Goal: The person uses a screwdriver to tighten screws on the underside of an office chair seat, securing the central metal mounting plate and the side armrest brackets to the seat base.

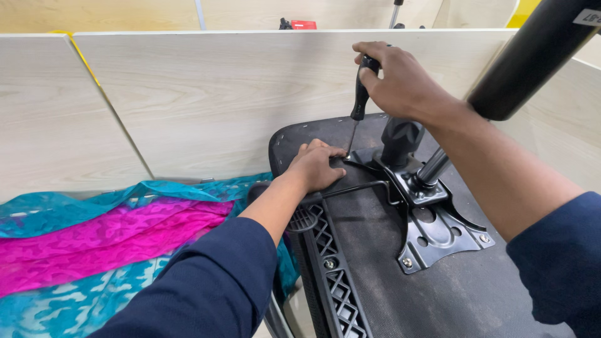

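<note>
Gripping begins on the left: the left hand (pixel 315 166) lies knuckles-up on the upturned chair seat (pixel 375 250), fingers curled and pressed down beside the corner of the metal mounting plate (pixel 432 233) — bracing it rather than pinching anything, as far as can be seen. Further left, against the pale wood-grain panel (pixel 206 94), a loose cloth (pixel 94 250) lies crumpled, thin and patterned, teal at the edges with a bright magenta band through the middle. No container shows in view.

Just right of the left hand, the screwdriver (pixel 358 106) stands nearly upright, its slim steel shaft meeting the plate's near-left corner, close beside the left fingertips. The right hand (pixel 400 81) is wrapped around the top of its black handle, fingers closed tight on it.

The seat's underside is covered in dark, fine-textured fabric, with a row of staples along its rounded far edge and a black plastic lattice strip (pixel 332 275) down its left side. The plate is glossy black stamped steel with round holes and bright screws at its near corners — a thin lever rod (pixel 357 186) runs leftward from it. A thick black cylinder (pixel 532 56) rises up to the right.
</note>
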